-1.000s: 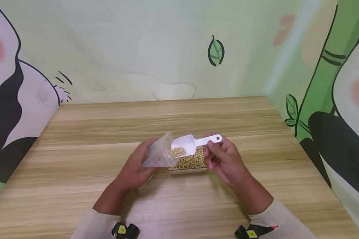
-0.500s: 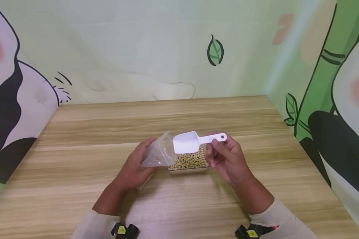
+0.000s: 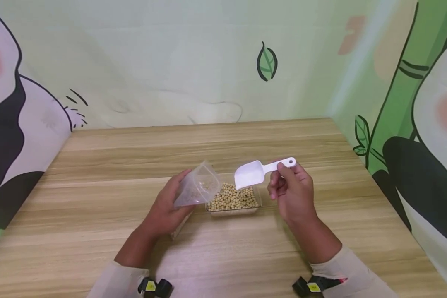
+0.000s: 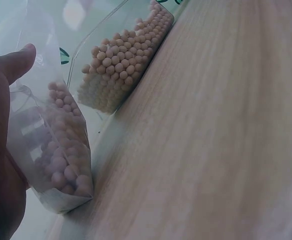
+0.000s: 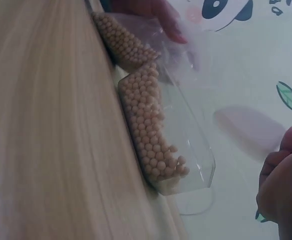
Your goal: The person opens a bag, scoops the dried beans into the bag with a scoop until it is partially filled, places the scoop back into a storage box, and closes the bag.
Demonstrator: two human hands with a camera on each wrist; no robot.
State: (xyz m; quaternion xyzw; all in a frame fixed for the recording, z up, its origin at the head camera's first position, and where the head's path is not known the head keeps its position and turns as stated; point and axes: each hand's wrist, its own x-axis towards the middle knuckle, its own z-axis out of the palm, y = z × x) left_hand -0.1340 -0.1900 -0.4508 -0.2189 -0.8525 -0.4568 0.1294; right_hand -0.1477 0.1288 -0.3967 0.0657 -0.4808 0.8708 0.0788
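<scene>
My left hand [image 3: 168,207] grips a clear plastic bag [image 3: 198,186], its mouth tilted toward the right. Pale round beans [image 4: 65,150] fill the bag's lower part, which rests on the table. Beside the bag stands a clear rectangular container [image 5: 198,165] holding many loose beans [image 3: 232,198]. A white plastic scoop [image 3: 250,174] hovers over the container's far right part, apart from the bag. Its handle is pinched between thumb and fingers of my right hand [image 3: 294,192]. No beans show in the scoop's bowl in the head view.
A wood-grain table [image 3: 223,260] carries everything. Behind it rises a pale green wall [image 3: 152,62] painted with a leaf, bamboo and panda figures. Small black devices [image 3: 156,287] are strapped to both wrists.
Beans on the scoop a second ago have left it, at the bag's mouth. My right hand has drawn the scoop away to the right. The left hand keeps holding the bag nearly still.
</scene>
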